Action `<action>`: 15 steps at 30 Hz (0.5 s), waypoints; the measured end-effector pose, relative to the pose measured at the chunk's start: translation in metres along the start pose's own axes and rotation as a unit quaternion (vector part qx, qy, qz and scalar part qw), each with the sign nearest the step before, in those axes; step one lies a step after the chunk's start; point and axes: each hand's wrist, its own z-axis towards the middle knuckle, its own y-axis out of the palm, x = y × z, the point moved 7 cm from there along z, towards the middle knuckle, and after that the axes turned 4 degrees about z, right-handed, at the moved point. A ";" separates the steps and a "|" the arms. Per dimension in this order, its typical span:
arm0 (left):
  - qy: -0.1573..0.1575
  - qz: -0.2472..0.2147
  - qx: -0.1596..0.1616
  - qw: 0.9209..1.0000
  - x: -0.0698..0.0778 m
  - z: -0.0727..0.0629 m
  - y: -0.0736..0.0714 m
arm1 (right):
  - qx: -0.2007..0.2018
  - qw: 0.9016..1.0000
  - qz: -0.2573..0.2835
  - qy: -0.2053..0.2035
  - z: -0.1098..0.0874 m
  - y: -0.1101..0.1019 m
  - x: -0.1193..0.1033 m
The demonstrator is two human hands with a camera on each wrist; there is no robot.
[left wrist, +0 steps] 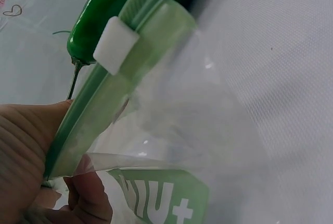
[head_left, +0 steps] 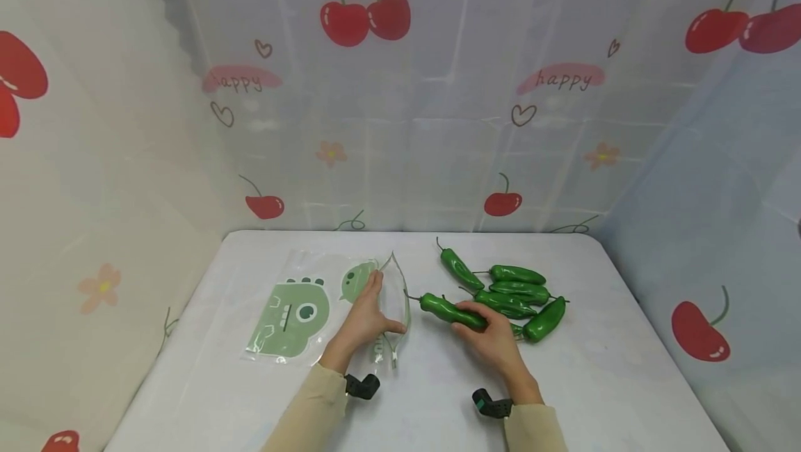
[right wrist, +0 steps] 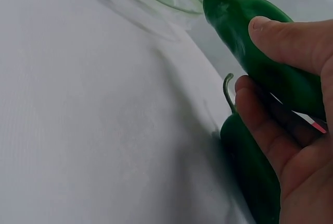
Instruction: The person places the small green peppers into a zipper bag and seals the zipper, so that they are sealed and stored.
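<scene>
My left hand [head_left: 365,316] is at the mouth of a clear zip bag [head_left: 259,348] printed with green cartoon figures. Its thumb and fingers are spread apart, and the mouth gapes around them. A white slider [left wrist: 115,46] sits on the bag's green zip strip [left wrist: 86,101]. With thumb and fingers my right hand [head_left: 497,348] grips a long green pepper [head_left: 437,307], whose stem points left to the bag's mouth. In the right wrist view the thumb lies on top of this pepper [right wrist: 234,21], and another pepper [right wrist: 250,166] lies below it.
Several more green peppers [head_left: 518,274] lie grouped just beyond and right of my right hand. They rest on a white-covered table [head_left: 601,382]. Cherry-patterned curtains [head_left: 425,132] hang behind the table and along both sides.
</scene>
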 end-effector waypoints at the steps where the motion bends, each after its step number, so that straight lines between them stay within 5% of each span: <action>1: 0.000 0.001 0.000 1.000 0.000 0.000 0.000 | -0.002 1.000 0.000 -0.001 0.001 0.001 -0.001; 15: 0.009 0.002 -0.004 1.000 0.001 0.002 0.000 | -0.029 1.000 -0.001 -0.005 0.021 0.018 -0.023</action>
